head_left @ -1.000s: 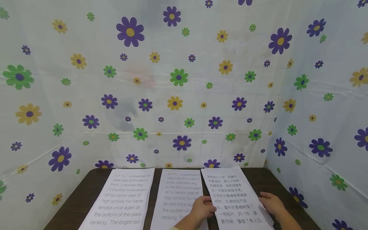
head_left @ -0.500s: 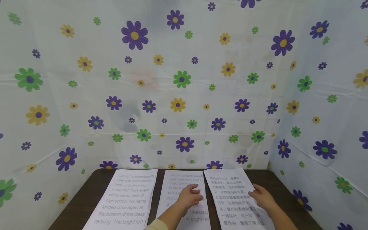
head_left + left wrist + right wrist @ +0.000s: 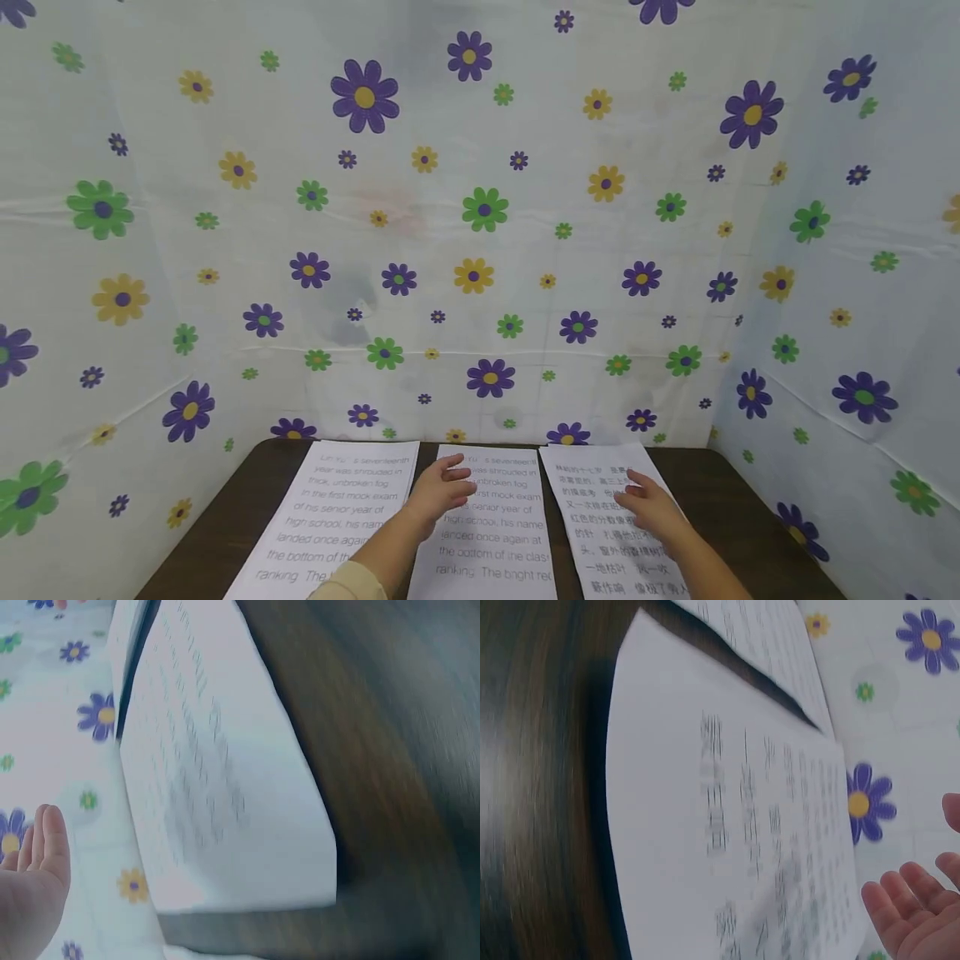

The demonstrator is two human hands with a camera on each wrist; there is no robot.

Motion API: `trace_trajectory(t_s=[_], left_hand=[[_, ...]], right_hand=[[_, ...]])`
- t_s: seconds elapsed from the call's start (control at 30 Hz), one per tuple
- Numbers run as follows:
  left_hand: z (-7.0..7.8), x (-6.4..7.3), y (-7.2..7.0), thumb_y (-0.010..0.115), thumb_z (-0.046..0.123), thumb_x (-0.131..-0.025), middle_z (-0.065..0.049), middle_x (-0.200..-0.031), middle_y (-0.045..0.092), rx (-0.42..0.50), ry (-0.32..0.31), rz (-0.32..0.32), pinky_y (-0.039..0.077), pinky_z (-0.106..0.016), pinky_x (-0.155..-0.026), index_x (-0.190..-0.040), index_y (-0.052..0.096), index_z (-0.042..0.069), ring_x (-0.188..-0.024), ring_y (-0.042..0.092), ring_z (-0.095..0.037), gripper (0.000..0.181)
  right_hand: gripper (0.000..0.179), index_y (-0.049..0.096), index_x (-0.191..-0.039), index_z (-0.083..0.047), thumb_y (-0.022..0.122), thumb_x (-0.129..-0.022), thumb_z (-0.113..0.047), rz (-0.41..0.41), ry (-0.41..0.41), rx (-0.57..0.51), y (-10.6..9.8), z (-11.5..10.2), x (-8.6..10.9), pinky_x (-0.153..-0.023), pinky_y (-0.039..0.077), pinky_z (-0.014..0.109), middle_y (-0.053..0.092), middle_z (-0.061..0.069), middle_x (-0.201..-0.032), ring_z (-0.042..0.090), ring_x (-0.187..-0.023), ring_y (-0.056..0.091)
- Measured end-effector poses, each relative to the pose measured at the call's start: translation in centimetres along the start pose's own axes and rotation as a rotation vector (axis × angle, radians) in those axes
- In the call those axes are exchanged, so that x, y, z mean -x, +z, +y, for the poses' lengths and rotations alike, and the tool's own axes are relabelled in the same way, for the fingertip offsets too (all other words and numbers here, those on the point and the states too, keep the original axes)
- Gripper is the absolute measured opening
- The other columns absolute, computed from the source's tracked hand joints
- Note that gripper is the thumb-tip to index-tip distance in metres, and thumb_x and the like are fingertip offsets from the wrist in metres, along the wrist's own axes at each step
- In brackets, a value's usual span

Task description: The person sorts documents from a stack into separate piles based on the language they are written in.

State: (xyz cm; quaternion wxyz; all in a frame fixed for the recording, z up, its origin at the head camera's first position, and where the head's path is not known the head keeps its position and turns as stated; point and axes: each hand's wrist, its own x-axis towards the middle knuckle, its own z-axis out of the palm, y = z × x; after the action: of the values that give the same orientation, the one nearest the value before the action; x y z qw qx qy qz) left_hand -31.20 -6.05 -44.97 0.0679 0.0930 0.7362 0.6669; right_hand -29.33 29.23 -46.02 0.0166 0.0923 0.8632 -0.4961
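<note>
Three stacks of printed paper lie side by side on a dark wooden table (image 3: 247,492). English text covers the left stack (image 3: 352,483) and the middle stack (image 3: 495,533); Chinese characters cover the right stack (image 3: 592,525). In the head view my left hand (image 3: 435,500) hovers between the left and middle stacks, fingers relaxed and holding nothing. Above the right stack is my right hand (image 3: 656,508), also holding nothing. Both wrist views show loose, slightly bent fingers apart from the paper: the left hand (image 3: 37,877) and the right hand (image 3: 919,907).
A white cloth backdrop (image 3: 420,250) with purple, green and yellow flowers stands behind the table and along both sides. Dark strips of tabletop show between the stacks and at the right edge (image 3: 720,500).
My left hand has left the gap beside the right stack and moved left across the middle stack. My right hand has risen from that stack's right edge and shifted left over it.
</note>
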Motion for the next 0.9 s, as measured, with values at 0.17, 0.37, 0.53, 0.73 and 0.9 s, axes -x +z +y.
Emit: trace_trajectory(t_s=[0.17, 0.37, 0.53, 0.73, 0.9], left_hand=[[-0.1, 0.8, -2.8, 0.067, 0.008, -0.086, -0.034, -0.137, 0.049, -0.034, 0.013, 0.049, 0.057, -0.042, -0.093, -0.145, 0.032, -0.011, -0.118, 0.060, -0.041, 0.071], [-0.6, 1.7, -5.5, 0.066, 0.006, -0.084, -0.036, -0.138, 0.048, -0.052, -0.010, 0.116, 0.056, -0.044, -0.093, -0.144, 0.034, -0.011, -0.116, 0.061, -0.042, 0.070], [-1.0, 1.7, -6.7, 0.067, 0.004, -0.082, -0.036, -0.137, 0.049, -0.051, -0.024, 0.155, 0.057, -0.045, -0.092, -0.142, 0.036, -0.011, -0.115, 0.061, -0.042, 0.069], [-1.6, 1.9, -7.2, 0.067, 0.005, -0.083, -0.036, -0.138, 0.047, -0.069, -0.064, 0.130, 0.057, -0.044, -0.093, -0.143, 0.035, -0.012, -0.117, 0.060, -0.043, 0.070], [-2.6, 2.1, -7.1, 0.067, 0.006, -0.082, -0.037, -0.138, 0.046, -0.089, -0.119, 0.099, 0.056, -0.043, -0.093, -0.143, 0.033, -0.012, -0.116, 0.060, -0.042, 0.073]], right_hand=[[0.078, 0.026, -0.150, 0.004, 0.063, -0.092, -0.032, -0.012, -0.016, 0.007, 2.1, -1.4, 0.0, -0.096, 0.052, 0.052, 0.036, 0.037, -0.146, 0.052, -0.130, 0.042], [0.072, 0.033, -0.147, 0.004, 0.065, -0.091, -0.028, -0.022, -0.065, -0.011, 4.2, -2.2, 0.0, -0.091, 0.056, 0.049, 0.043, 0.036, -0.141, 0.050, -0.124, 0.051], [0.070, 0.037, -0.146, 0.004, 0.066, -0.090, -0.025, -0.024, -0.068, -0.023, 5.3, -2.8, 0.1, -0.089, 0.057, 0.046, 0.047, 0.035, -0.139, 0.047, -0.121, 0.054], [0.069, 0.039, -0.145, 0.005, 0.067, -0.089, -0.024, -0.039, -0.059, -0.027, 6.7, -3.1, 0.2, -0.087, 0.058, 0.044, 0.048, 0.034, -0.138, 0.047, -0.120, 0.055], [0.066, 0.040, -0.144, 0.005, 0.066, -0.089, -0.021, -0.060, -0.034, -0.037, 7.7, -3.1, 0.4, -0.086, 0.058, 0.044, 0.050, 0.034, -0.136, 0.046, -0.121, 0.055]])
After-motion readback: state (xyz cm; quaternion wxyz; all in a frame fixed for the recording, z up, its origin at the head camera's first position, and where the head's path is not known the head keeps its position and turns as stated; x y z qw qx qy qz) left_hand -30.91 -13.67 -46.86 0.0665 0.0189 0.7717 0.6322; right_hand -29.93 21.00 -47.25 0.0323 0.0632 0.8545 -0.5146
